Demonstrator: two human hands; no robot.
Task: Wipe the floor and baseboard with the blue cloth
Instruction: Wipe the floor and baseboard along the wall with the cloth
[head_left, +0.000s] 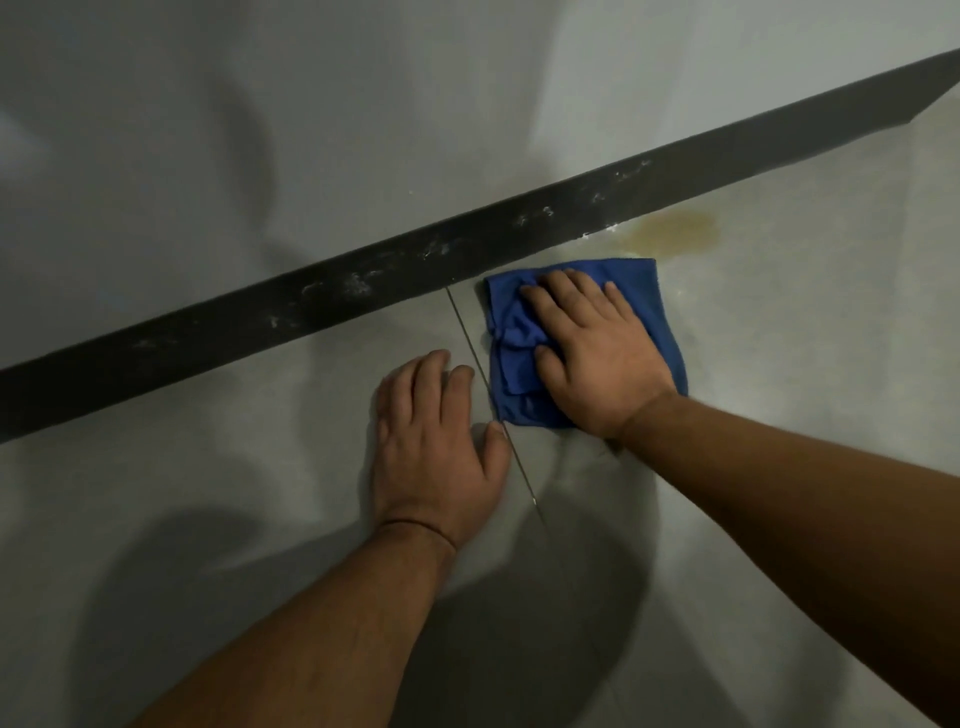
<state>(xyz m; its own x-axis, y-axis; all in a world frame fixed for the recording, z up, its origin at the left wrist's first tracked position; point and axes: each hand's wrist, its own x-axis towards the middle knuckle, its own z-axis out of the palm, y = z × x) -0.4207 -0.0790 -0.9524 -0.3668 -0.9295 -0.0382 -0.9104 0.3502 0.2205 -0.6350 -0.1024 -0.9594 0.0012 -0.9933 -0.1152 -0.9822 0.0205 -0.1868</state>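
The blue cloth (511, 338) lies crumpled on the grey tiled floor (779, 332), close below the black baseboard (363, 291). My right hand (597, 353) presses flat on top of the cloth, fingers spread toward the baseboard. My left hand (436, 441) rests palm down on the bare floor just left of the cloth, holding nothing. The baseboard runs diagonally from lower left to upper right and carries white dusty smears. A yellowish-brown stain (675, 234) marks the floor just beyond the cloth, beside the baseboard.
A grey wall (311, 130) rises behind the baseboard. A thin grout line (467, 343) runs between my two hands. My shadows fall across the floor near the bottom of the view.
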